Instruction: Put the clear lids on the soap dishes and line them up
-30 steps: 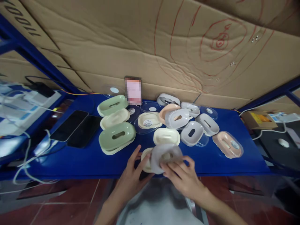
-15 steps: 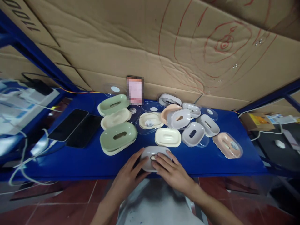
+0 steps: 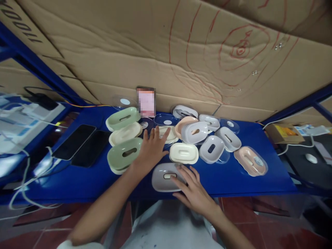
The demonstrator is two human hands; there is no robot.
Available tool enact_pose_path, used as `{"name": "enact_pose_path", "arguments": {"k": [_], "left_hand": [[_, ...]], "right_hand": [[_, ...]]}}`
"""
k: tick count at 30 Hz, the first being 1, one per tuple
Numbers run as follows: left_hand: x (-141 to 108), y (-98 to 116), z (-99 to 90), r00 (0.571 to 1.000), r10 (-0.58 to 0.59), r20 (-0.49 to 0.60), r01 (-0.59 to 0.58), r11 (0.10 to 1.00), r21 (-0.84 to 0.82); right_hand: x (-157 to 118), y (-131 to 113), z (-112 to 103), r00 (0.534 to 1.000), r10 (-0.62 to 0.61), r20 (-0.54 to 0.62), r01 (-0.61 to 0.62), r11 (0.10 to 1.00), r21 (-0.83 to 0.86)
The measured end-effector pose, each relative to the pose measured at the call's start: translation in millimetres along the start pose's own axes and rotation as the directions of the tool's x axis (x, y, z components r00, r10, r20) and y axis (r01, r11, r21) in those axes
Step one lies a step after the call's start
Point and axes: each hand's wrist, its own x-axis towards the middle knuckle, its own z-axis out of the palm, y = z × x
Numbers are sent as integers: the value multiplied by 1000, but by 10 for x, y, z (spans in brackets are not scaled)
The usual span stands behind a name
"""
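Observation:
A grey oval soap dish [image 3: 158, 180] lies at the table's front edge, with a cream piece showing through its slot. My right hand [image 3: 190, 185] grips its right end, fingers over the dish and thumb at the near rim. My left hand [image 3: 153, 147] is stretched out with fingers spread, farther back and to the left. Its fingertips are close to a cream dish [image 3: 169, 134] under a clear lid, partly hidden by the hand; whether they touch cannot be told. A cream insert [image 3: 184, 153] sits behind the grey dish. The green dish [image 3: 121, 155] is left of my left hand.
More grey dishes [image 3: 212, 148], a peach dish [image 3: 250, 160] with a clear lid, a cream insert [image 3: 126, 134] and another green dish [image 3: 123, 118] spread over the blue table [image 3: 223, 180]. Two dark phones [image 3: 75, 141] and white cables [image 3: 23, 186] lie left. Cardboard [image 3: 116, 52] stands behind.
My left hand has let go of the grey soap dish and moved forward and left over the table. My right hand stays at the dish's right end. The view has shifted slightly.

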Motion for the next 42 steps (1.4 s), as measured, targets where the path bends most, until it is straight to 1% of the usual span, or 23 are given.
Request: {"name": "enact_pose_path", "arguments": {"k": [2, 4, 6, 8, 10, 11, 13, 15, 16, 18, 20, 22, 26, 30, 34, 36, 38, 40, 41, 42], "left_hand": [[59, -76, -1, 1000, 8, 10, -7, 999, -41], [-13, -145, -61, 998, 34, -48, -39, 992, -116], [-187, -168, -168, 989, 68, -132, -92, 978, -186], [-414, -122, -276, 973, 130, -189, -176, 953, -248], [-640, -24, -333, 956, 214, -202, -271, 906, -324], [-737, 31, -333, 954, 240, -181, -291, 890, -350], [-881, 128, -274, 953, 273, -131, -302, 877, -374], [-963, 185, -162, 954, 287, -91, -299, 874, -383], [-990, 198, -97, 952, 294, -82, -302, 870, -390], [-1035, 202, 28, 948, 307, -79, -312, 860, -404], [-1085, 188, 130, 945, 312, -98, -324, 856, -403], [-1142, 166, 202, 945, 306, -120, -328, 857, -397], [-1217, 110, 285, 938, 315, -143, -345, 826, -446], [-1227, 72, 358, 932, 315, -180, -362, 798, -482], [-1259, 128, 428, 895, 347, -281, -445, 743, -501], [-1289, 206, 417, 900, 321, -295, -434, 716, -546], [-1312, 303, 358, 928, 229, -295, -371, 661, -653], [-1305, 396, 271, 949, 71, -307, -289, 586, -757], [-1284, 434, 228, 952, -4, -307, -250, 568, -784], [-1250, 465, 193, 952, -56, -300, -215, 575, -789]], "right_hand": [[-34, 24, 0, 999, 41, -21, -41, 999, 24], [-63, 47, 22, 996, 79, -40, -77, 995, 57], [-96, 62, 65, 991, 116, -66, -109, 989, 101], [-141, 68, 120, 982, 154, -108, -137, 979, 151], [-198, 69, 174, 968, 190, -163, -157, 968, 193], [-226, 70, 194, 959, 204, -195, -164, 965, 205], [-263, 79, 208, 940, 215, -264, -164, 966, 202], [-257, 102, 178, 939, 178, -294, -135, 978, 160], [-239, 117, 148, 947, 140, -287, -108, 986, 126], [-187, 150, 75, 975, 55, -217, -43, 997, 57], [-146, 173, 15, 992, -14, -125, 16, 1000, 12], [-146, 182, -3, 996, -52, -78, 52, 999, 2], [-226, 178, 47, 992, -71, -101, 72, 997, 1], [-213, 178, 32, 995, -63, -81, 63, 998, 2], [-171, 171, -79, 998, -56, -29, 57, 998, 32], [-219, 163, -147, 997, -73, -31, 75, 996, 54], [-328, 180, -246, 996, -46, -77, 52, 995, 86], [-491, 281, -419, 985, 39, -170, -24, 996, 90], [-592, 388, -541, 965, 98, -244, -85, 994, 64], [-705, 542, -685, 931, 161, -327, -163, 986, 23]]}}
